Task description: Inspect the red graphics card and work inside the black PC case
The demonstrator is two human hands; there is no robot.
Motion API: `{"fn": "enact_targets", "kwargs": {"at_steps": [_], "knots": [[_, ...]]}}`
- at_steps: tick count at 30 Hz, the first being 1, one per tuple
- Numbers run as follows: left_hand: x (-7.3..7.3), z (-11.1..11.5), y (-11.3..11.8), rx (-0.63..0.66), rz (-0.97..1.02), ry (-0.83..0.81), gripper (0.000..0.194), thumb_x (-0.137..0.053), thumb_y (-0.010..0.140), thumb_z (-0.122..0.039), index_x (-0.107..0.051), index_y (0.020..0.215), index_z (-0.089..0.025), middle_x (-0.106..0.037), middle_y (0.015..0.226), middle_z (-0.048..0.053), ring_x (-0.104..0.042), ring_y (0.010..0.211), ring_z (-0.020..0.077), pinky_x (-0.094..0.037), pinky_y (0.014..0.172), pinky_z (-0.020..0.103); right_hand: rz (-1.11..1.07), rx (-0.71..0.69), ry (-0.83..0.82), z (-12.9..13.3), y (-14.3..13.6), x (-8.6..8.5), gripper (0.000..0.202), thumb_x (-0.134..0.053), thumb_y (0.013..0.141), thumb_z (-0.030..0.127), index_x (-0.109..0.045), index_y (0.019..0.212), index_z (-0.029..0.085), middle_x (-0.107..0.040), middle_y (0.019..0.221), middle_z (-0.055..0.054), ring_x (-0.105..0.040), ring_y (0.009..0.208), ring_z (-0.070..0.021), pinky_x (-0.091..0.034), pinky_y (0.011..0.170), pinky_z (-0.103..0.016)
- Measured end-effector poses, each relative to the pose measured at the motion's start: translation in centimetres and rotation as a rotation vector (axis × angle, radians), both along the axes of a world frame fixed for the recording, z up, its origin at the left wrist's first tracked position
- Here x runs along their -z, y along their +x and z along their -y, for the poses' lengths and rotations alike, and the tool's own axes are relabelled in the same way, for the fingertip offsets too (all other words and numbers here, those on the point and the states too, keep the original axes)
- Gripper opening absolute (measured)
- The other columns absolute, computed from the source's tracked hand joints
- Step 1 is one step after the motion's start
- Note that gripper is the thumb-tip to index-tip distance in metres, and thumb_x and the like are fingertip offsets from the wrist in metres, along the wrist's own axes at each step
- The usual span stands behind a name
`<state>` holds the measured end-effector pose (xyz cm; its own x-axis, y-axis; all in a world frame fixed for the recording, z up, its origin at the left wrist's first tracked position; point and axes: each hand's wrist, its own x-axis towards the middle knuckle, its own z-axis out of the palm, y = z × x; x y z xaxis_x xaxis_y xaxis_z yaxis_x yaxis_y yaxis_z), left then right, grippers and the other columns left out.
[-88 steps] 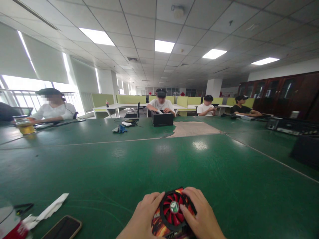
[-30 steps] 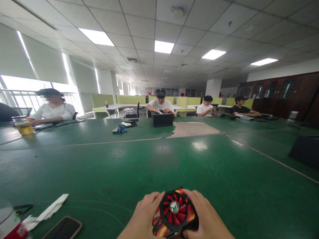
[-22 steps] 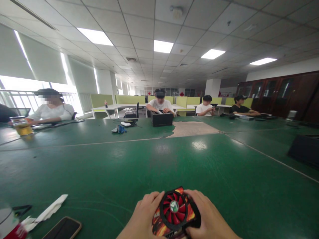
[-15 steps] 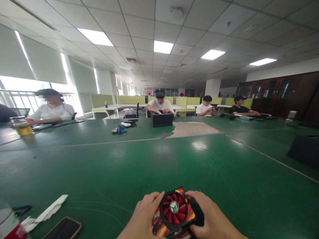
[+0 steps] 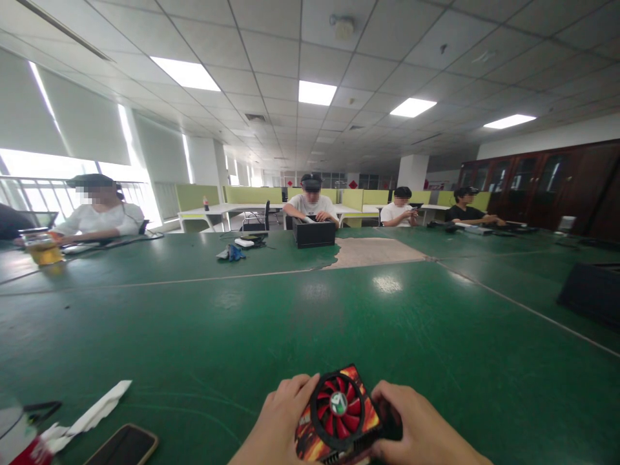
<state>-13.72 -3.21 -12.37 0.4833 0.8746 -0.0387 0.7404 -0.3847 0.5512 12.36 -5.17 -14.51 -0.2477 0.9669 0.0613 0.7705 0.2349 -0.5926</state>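
A graphics card [image 5: 362,391] with a flame-pattern cover and a red fan [image 5: 338,403] sits low in the middle of the head view, fan side up. My left hand [image 5: 279,420] is closed round its left side, thumb along the top near the fan. At the card's right edge, my right hand [image 5: 411,420] is closed, with thumb and fingers curled round a black piece [image 5: 390,423]. Whether that piece belongs to the card or is separate, I cannot tell. The card's underside and several fingertips are hidden.
A phone [image 5: 123,445], a crumpled white tissue [image 5: 99,410] and a red-and-white container [image 5: 19,433] lie at the near left of the green table [image 5: 203,336]. Across it, a person [image 5: 312,203] works at a black box [image 5: 314,234]. A dark case [image 5: 591,294] stands far right.
My right hand has shifted slightly to the right, its fingers now more curled round the black piece. The left hand and the graphics card look almost unmoved.
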Motion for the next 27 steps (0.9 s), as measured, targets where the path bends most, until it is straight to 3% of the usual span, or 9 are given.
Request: {"fn": "enact_targets", "kwargs": {"at_steps": [4,11,16,22,27], "knots": [[0.4,-0.3,-0.1,0.019,0.002,0.005,0.098,-0.077,0.054,-0.042,-0.04,0.142,-0.02,-0.044,0.142,0.013,-0.039,0.129,0.0313,-0.03,0.111,0.044,0.029,0.066,0.021,0.1,-1.0,0.1,0.034,-0.075,0.056,0.038,-0.059,0.082,0.023,-0.065,0.082,0.004,-0.053,0.074,-0.0146,-0.031,0.064,-0.025],[0.8,-0.5,0.0,0.017,0.001,0.064,0.097,-0.077,0.055,-0.047,-0.04,0.142,-0.024,-0.045,0.141,0.012,-0.038,0.129,0.0336,-0.03,0.11,0.046,0.088,0.094,0.055,0.1,-0.9,0.2,0.024,-0.066,0.058,0.032,-0.058,0.078,0.023,-0.065,0.076,0.003,-0.052,0.069,-0.0148,-0.031,0.062,-0.025],[0.3,-0.1,0.0,0.005,-0.013,0.024,0.098,-0.078,0.054,-0.038,-0.04,0.142,-0.022,-0.044,0.142,0.011,-0.038,0.13,0.0306,-0.029,0.112,0.042,0.114,0.06,0.077,-0.1,-0.3,0.2,0.013,-0.062,0.059,0.028,-0.058,0.069,0.021,-0.064,0.071,0.003,-0.053,0.07,-0.0136,-0.031,0.062,-0.024],[-0.1,-0.1,0.1,-0.002,-0.017,0.013,0.1,-0.078,0.052,-0.039,-0.039,0.143,-0.023,-0.044,0.142,0.011,-0.038,0.129,0.0332,-0.029,0.111,0.045,0.076,0.02,0.063,-0.2,0.3,0.1,0.007,-0.059,0.062,0.026,-0.06,0.066,0.02,-0.063,0.065,0.004,-0.05,0.061,-0.0099,-0.03,0.057,-0.022],[0.0,-0.1,0.0,-0.001,-0.017,0.014,0.101,-0.077,0.052,-0.037,-0.038,0.143,-0.021,-0.043,0.143,0.012,-0.038,0.13,0.0316,-0.029,0.111,0.044,0.038,0.002,0.036,0.0,0.6,0.1,0.011,-0.062,0.062,0.025,-0.061,0.071,0.021,-0.063,0.068,0.004,-0.051,0.063,-0.0101,-0.03,0.058,-0.021]]}}
